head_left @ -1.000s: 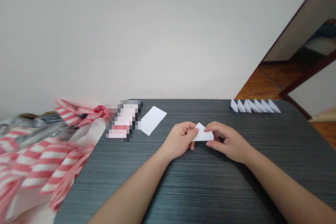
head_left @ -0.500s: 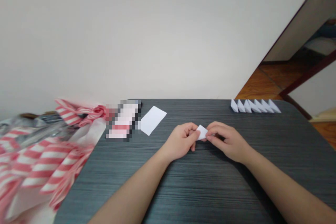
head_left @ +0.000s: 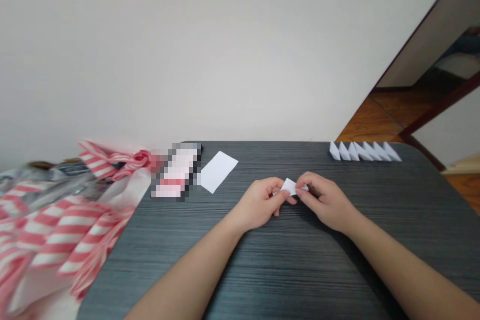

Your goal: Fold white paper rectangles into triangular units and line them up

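Observation:
A small folded piece of white paper (head_left: pixel 289 186) is held between both hands above the dark table. My left hand (head_left: pixel 261 203) is closed on its left side, thumb on the near face and fingers behind. Thumb and fingertips of my right hand (head_left: pixel 323 201) pinch the paper's right corner, and a bit of white shows past those fingers. The exact folds are partly hidden by the fingers.
The dark wood-grain table (head_left: pixel 258 280) stands against a pale wall. A flat white sheet (head_left: pixel 219 172) lies at the back left beside a blurred-out phone-like object (head_left: pixel 176 172). Several folded paper pieces (head_left: pixel 363 152) line the back right. Red-and-white striped cloth (head_left: pixel 67 225) is heaped left.
The right fingers have shifted slightly left over the paper's corner, and the paper looks turned a little, with more white showing right of those fingers. The left hand has barely moved.

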The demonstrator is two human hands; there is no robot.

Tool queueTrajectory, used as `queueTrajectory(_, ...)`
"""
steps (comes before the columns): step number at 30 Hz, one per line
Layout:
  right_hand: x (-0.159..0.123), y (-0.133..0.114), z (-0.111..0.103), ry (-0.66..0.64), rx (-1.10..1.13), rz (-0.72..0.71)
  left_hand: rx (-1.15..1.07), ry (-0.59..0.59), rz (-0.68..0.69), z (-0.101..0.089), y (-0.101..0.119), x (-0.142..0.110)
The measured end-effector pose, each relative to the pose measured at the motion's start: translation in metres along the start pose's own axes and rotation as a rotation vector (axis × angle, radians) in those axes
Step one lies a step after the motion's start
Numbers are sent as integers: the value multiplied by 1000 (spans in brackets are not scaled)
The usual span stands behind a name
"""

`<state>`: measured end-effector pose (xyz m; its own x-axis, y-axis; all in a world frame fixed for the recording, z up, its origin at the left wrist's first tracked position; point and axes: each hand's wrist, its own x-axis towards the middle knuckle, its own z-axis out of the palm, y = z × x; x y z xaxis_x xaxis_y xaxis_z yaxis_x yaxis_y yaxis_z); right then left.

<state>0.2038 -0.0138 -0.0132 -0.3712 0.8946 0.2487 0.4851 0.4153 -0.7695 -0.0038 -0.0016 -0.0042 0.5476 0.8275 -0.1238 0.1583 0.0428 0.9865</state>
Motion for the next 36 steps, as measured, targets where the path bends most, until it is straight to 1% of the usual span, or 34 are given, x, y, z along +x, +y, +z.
queueTrajectory(3, -3, 6, 5, 10, 90, 83, 15, 9, -13, 0, 3, -1)
queueTrajectory(7, -3, 10, 6, -11, 234, 127, 37, 20, -17, 1, 4, -1)
queueTrajectory(12, 0, 4, -1, -106, 166, 248, 51, 22, -12, 0, 4, -1)
queueTrajectory(14, 0, 1, -3, -137, 146, 270, 62, 22, -8, 0, 3, -1)
queueTrajectory(22, 3, -10, -4, -122, 93, 269, 84, 8, 24, 0, 0, -1)
queueTrajectory(27, 3, -12, -3, -118, 89, 257, 138, 20, 10, 0, 3, -2)
queueTrajectory(36, 3, -10, -2, -175, 116, 240, 198, 32, 1, 1, 4, -3)
